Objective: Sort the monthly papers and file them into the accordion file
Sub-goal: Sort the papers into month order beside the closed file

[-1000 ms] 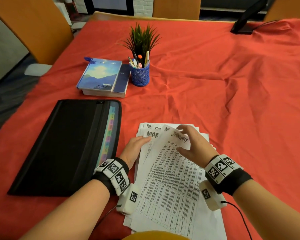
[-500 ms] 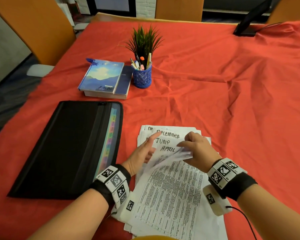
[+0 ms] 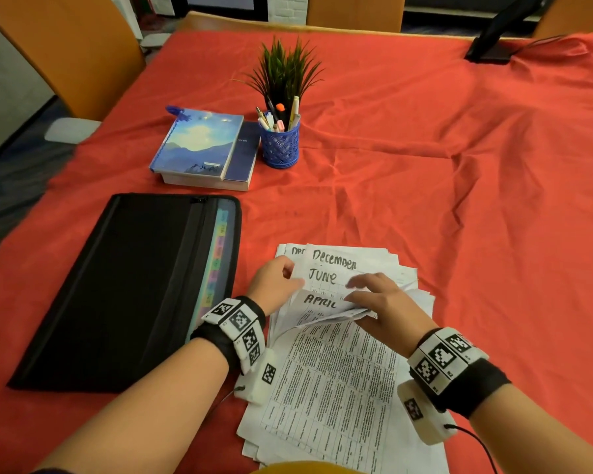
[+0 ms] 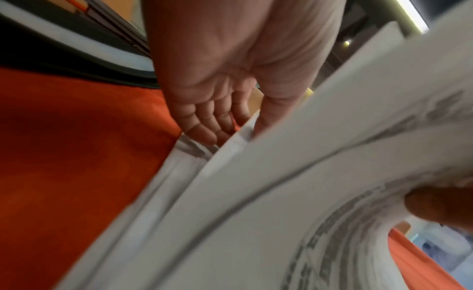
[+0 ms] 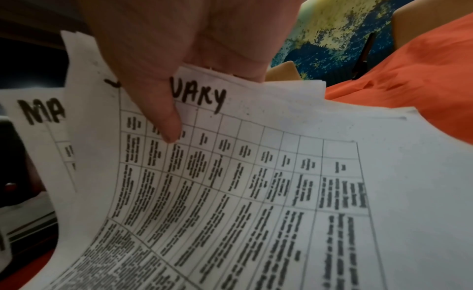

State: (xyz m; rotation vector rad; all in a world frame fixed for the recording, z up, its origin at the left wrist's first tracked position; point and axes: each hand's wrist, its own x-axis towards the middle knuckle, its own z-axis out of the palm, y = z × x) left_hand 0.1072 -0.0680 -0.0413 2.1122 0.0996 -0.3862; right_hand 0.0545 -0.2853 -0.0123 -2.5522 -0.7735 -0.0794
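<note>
A stack of printed monthly papers [image 3: 329, 381] lies on the red cloth in front of me. My right hand [image 3: 360, 292] bends the top ends of the upper sheets back toward me, baring sheets headed December [image 3: 334, 260], June [image 3: 322, 277] and April [image 3: 319, 300]. In the right wrist view my right hand [image 5: 184, 67] pinches the January sheet [image 5: 256, 152], thumb on top; a sheet starting "MA" [image 5: 41, 112] shows behind it. My left hand [image 3: 286, 277] is at the stack's left edge, and its thumb and fingers [image 4: 204, 130] pinch the edges of the lifted sheets. The black accordion file [image 3: 127, 289] lies flat to the left, coloured tabs showing.
Two stacked notebooks [image 3: 202, 145], a blue pen cup [image 3: 280, 145] and a small green plant [image 3: 286, 70] stand behind the file. A black stand [image 3: 493, 46] sits at the far right edge. Wrinkled red cloth [image 3: 459, 234] covers the table to the right; orange chairs [image 3: 65, 53] surround it.
The January sheet lay flat on top a second ago. My right hand has since curled the upper sheets back, uncovering December, June and April. My left hand has closed on the sheets' left edge.
</note>
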